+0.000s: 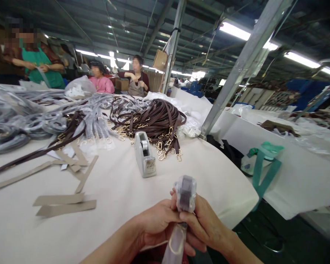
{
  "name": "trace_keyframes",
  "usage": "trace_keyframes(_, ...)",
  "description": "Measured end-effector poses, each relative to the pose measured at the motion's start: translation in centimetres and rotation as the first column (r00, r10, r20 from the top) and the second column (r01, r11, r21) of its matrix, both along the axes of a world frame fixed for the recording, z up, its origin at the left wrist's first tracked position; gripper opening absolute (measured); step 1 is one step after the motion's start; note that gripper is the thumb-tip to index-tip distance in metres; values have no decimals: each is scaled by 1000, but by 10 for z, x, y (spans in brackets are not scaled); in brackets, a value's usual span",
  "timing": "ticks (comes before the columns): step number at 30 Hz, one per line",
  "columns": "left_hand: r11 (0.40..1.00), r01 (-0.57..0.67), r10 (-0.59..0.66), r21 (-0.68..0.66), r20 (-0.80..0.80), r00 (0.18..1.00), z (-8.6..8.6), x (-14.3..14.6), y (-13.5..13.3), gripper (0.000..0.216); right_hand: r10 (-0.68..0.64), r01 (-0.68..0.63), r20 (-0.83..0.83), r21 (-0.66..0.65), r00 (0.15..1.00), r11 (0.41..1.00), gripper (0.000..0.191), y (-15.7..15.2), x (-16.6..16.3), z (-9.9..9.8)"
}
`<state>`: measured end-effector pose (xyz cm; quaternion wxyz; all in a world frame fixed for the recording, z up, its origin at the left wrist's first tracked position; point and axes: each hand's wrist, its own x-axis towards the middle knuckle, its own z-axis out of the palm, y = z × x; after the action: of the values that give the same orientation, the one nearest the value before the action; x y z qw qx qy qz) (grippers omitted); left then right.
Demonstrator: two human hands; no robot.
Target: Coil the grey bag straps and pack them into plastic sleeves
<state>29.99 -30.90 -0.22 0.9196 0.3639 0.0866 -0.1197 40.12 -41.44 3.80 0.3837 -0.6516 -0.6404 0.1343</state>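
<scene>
We hold a grey strap wrapped in clear plastic at the near edge of the desk, just above our lap. Our left hand has its fingers closed around the strap from the left, and our right hand has its fingers clamped on it from the right, thumb pressed on the front. The folded top end of the strap stands upright above both hands, while its lower end, with a ring under the plastic, hangs down between our wrists.

Beyond the hands a grey tape dispenser stands on the desk, well apart from us. To its left lie flat cardboard strips, some crossing one another. Behind the dispenser is a heap of dark brown straps with gold clasps, and left of that a spread of grey straps in plastic sleeves. A slanted metal post rises at the right of the desk. A green-strapped water bottle lies on the white surface to the right. Three other people work at the far side of the desk, their hands well apart from ours.
</scene>
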Motion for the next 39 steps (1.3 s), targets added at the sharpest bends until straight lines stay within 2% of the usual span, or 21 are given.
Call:
trace_keyframes(4,994,-19,22,-108,35,999,-11,-8,6,54,60,-63,-36,-92,998,994,31,2,-4,1)
trace_keyframes(6,985,-36,39,-168,19,999,-18,-12,6,49,117,-131,-97,-153,988,980,33,2,-6,0)
trace_keyframes(9,974,-55,43,-219,-60,997,-23,-15,6,28,179,-210,-148,-230,973,950,40,1,-7,2)
trace_keyframes(14,961,-66,37,-269,-110,993,-15,-22,5,22,220,-239,-94,-332,971,913,53,-3,-5,2)
trace_keyframes(19,933,-49,52,-356,0,999,-5,-31,4,26,314,-304,-29,-347,949,887,90,-2,-1,-2)
trace_keyframes(20,930,-44,54,-365,18,998,-5,-32,4,25,332,-316,-12,-336,943,887,91,0,-2,-1)
trace_keyframes(23,926,-54,75,-374,41,996,-7,-34,5,21,355,-338,6,-289,935,896,75,11,-7,6)
trace_keyframes(26,919,-34,67,-393,70,995,-8,-40,10,31,304,-322,-108,-278,947,905,59,17,-8,3)
trace_keyframes(28,931,-18,47,-364,70,996,-4,-49,17,38,179,-255,-261,-294,949,921,52,18,-7,-7)
trace_keyframes(29,952,-17,37,-304,59,998,-1,-56,22,42,100,-222,-375,-297,921,929,51,19,-6,-13)
trace_keyframes(30,979,-39,49,-199,46,998,3,-62,27,45,34,-205,-512,-280,859,938,51,21,-7,-19)
trace_keyframes(31,994,-93,95,-55,42,995,7,-70,33,44,1,-211,-656,-241,755,947,52,24,-8,-25)
trace_keyframes(32,977,-186,180,103,63,982,11,-76,38,39,-2,-227,-783,-182,622,957,54,29,-11,-29)
trace_keyframes(33,917,-308,288,254,115,951,15,-82,43,31,17,-241,-874,-116,485,964,54,36,-16,-33)
trace_keyframes(34,814,-444,400,375,193,896,17,-87,47,24,42,-249,-927,-57,373,967,54,44,-21,-35)
trace_keyframes(35,689,-562,488,458,279,827,19,-91,50,19,64,-245,-953,-11,297,969,55,54,-27,-36)
trace_keyframes(37,444,-693,582,568,405,705,17,-93,55,22,80,-209,-965,27,248,977,55,75,-40,-37)
trace_keyframes(39,216,-710,615,671,470,632,8,-91,57,30,74,-178,-964,28,257,984,56,97,-51,-40)
